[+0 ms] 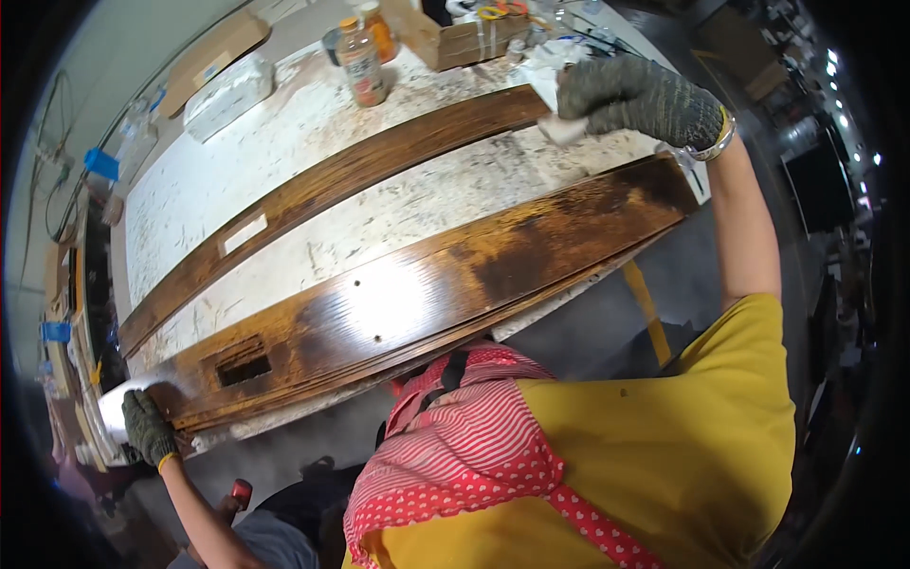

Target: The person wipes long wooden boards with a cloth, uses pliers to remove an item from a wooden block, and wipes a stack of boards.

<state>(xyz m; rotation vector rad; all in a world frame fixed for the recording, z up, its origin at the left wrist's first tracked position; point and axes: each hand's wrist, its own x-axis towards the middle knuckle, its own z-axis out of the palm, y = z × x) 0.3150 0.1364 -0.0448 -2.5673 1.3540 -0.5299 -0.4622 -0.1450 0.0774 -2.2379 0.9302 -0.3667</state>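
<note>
A long wooden board [455, 275], stained dark brown with lighter patches and a glossy glare, lies along the near side of the table. It has a rectangular cutout near its left end and two small holes. My left hand [149, 429], in a dark knit glove, rests with fingers stretched out against the board's left end. My right hand [637, 102], gloved alike, is closed round a folded whitish cloth [561, 131]. It is raised at the right, by the far end of a second, narrower brown board [351, 180], which has a light rectangular opening.
Bottles with orange caps [360, 64] stand at the back of the stained white table [455, 185]. A cardboard box [460, 43] with tools and a white wrapped block [227, 98] are there too. Another person's arm and a red object [242, 490] show below.
</note>
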